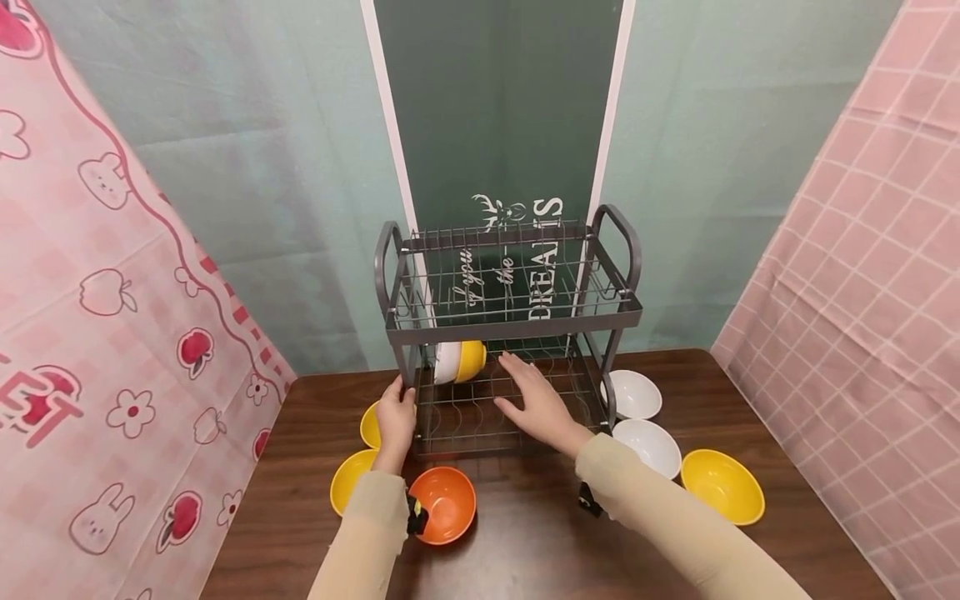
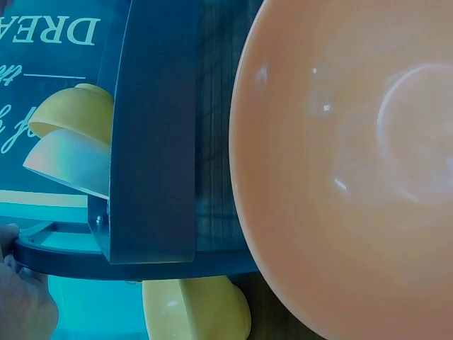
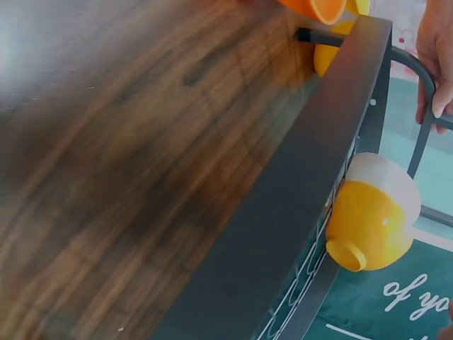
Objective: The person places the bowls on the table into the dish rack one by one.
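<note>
First, at far left, pink patterned cloth (image 1: 142, 367) carries large reddish letters reading "ET", whatever precedes them being cut off by the edge of the view. Beside it on the brown table (image 1: 517, 550) are a nearer yellow bowl (image 1: 349, 482) and a farther yellow bowl (image 1: 371, 427), both partly hidden by the left arm. The left hand (image 1: 396, 421) grips the left upright of a dark two-tier rack (image 1: 513, 328), thumb and fingers wrapped round it. An orange bowl (image 1: 448, 505) rests mouth up in front of the rack. At the left of the lower tier, a racked white bowl (image 1: 447, 363) and a racked yellow bowl (image 1: 472, 361) stand on their sides, nested, the yellow base facing right. Behind, a dark green panel (image 1: 495, 100) bears white lettering running sideways: "you", "the" and, in large capitals, "DREAMS"; the right wrist view shows "of yo" before the edge cuts it. The right hand (image 1: 542, 404) holds nothing, fingers extended and thumb apart, near the racked yellow bowl. Rightward come a farther white bowl (image 1: 636, 395), a nearer white bowl (image 1: 649, 447), a right-hand yellow bowl (image 1: 722, 487) and pink gridded cloth (image 1: 855, 317).
</note>
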